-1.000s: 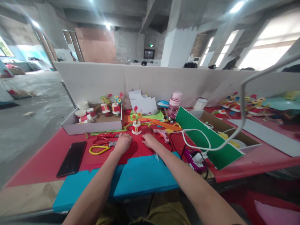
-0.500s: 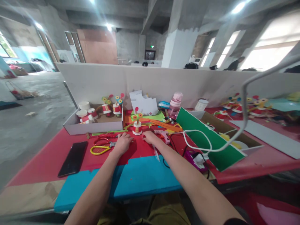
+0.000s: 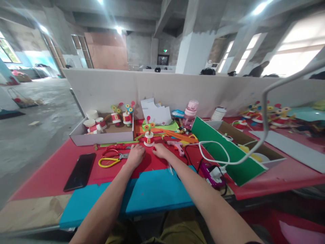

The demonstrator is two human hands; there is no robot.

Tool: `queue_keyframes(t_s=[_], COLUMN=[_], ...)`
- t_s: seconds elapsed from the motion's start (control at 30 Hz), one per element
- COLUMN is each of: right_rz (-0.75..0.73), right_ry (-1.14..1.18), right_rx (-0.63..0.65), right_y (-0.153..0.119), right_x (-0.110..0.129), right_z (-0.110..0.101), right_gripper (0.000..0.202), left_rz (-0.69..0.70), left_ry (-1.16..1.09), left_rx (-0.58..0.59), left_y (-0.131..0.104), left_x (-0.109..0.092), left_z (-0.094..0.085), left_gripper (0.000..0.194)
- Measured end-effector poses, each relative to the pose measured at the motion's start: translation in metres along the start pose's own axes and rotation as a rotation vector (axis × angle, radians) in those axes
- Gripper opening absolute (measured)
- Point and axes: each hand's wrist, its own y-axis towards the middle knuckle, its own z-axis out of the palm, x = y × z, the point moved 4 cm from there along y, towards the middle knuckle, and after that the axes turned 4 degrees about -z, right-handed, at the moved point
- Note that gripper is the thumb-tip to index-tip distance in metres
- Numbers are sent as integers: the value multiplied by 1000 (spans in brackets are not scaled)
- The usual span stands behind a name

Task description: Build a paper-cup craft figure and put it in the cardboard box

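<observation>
A paper-cup figure [image 3: 149, 138] stands upright on the red table covering, with green eye pieces, orange discs and a red disc on top. My left hand [image 3: 136, 155] rests on the table just left and in front of it, fingers curled in, with nothing visible in them. On the other side my right hand [image 3: 160, 151] is closed near the cup's base; a small red patch shows at its fingertips, and I cannot make out whether it is a held piece. Yellow-handled pliers [image 3: 109, 162] and red-handled scissors [image 3: 114, 149] lie left of my left hand.
A black phone [image 3: 80, 172] lies at left, below a white box [image 3: 106, 138] of cups and figures. At right are a pink glue gun [image 3: 176, 146], a purple power strip [image 3: 213, 176] with white cable, and a green-sided box [image 3: 225, 149]. Blue sheet [image 3: 157, 189] covers the front edge.
My left hand has shifted slightly right and my right hand slightly left, so they are closer together. The cup figure stays in place. A distant person at the right has moved.
</observation>
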Motion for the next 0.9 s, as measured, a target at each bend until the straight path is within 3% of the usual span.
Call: queue_keyframes(t_s=[0.17, 0.27, 0.37, 0.5, 0.63, 0.7, 0.73, 0.8, 0.9], right_rz=[11, 2, 13, 78, 98, 69, 17, -48, -96], right_ry=[489, 731, 957, 1084, 1085, 1047, 968, 817, 618], right_rx=[-43, -58, -96, -237, -308, -242, -144, 109, 551], right_y=[-14, -20, -21, -20, -39, -63, -77, -113, -172], right_x=[-1, 8, 15, 12, 14, 24, 32, 48, 59], right_z=[17, 32, 42, 42, 31, 27, 27, 36, 66], right_gripper=[15, 17, 24, 27, 24, 23, 22, 20, 16], left_rz=[-171, -172, -122, -72, -58, -35, -22, -2, 26], left_ry=[-551, -728, -664, -581, -245, -103, -65, -30, -24], left_rx=[-140, -160, -170, -78, -10, 33, 54, 78, 94], left_y=[-6, -6, -6, -6, -6, -5, -4, -1, 2], left_x=[14, 11, 7, 10, 18, 17, 15, 10, 3], left_z=[-11, -12, -14, -11, -3, 2, 5, 7, 7], left_gripper=[11, 10, 9, 17, 20, 15, 14, 15, 19])
